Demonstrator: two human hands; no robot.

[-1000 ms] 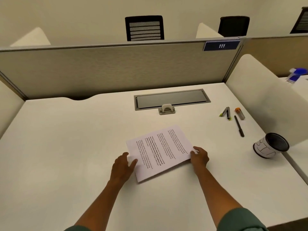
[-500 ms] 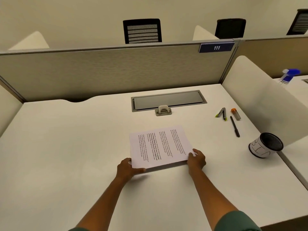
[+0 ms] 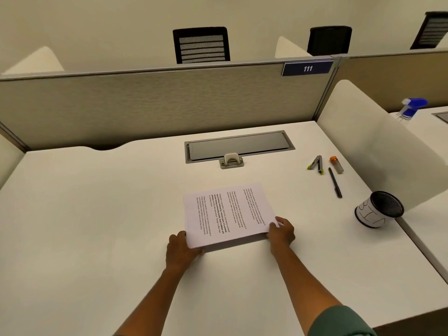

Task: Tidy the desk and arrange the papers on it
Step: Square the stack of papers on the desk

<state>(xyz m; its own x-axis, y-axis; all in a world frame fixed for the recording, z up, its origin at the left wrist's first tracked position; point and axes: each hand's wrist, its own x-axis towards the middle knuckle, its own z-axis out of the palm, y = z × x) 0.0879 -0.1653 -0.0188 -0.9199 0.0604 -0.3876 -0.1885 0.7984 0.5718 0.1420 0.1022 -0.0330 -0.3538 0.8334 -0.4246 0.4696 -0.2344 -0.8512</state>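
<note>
A stack of printed papers [image 3: 228,213] is at the middle of the white desk [image 3: 97,214], its near edge raised off the surface with a shadow beneath. My left hand [image 3: 180,248] grips the stack's near left corner. The near right corner is held by my right hand [image 3: 282,230]. The text on the top sheet runs sideways to me.
To the right lie a black pen [image 3: 335,182], two grey markers with green tips [image 3: 317,164] and a small orange-capped tube [image 3: 337,164]. A mesh pen cup [image 3: 378,212] lies tipped at the right edge. A grey cable hatch [image 3: 238,146] sits by the partition [image 3: 145,105].
The papers have been turned from a skewed angle to lie squarer to me, and both hands have closed on the near corners and lifted that edge.
</note>
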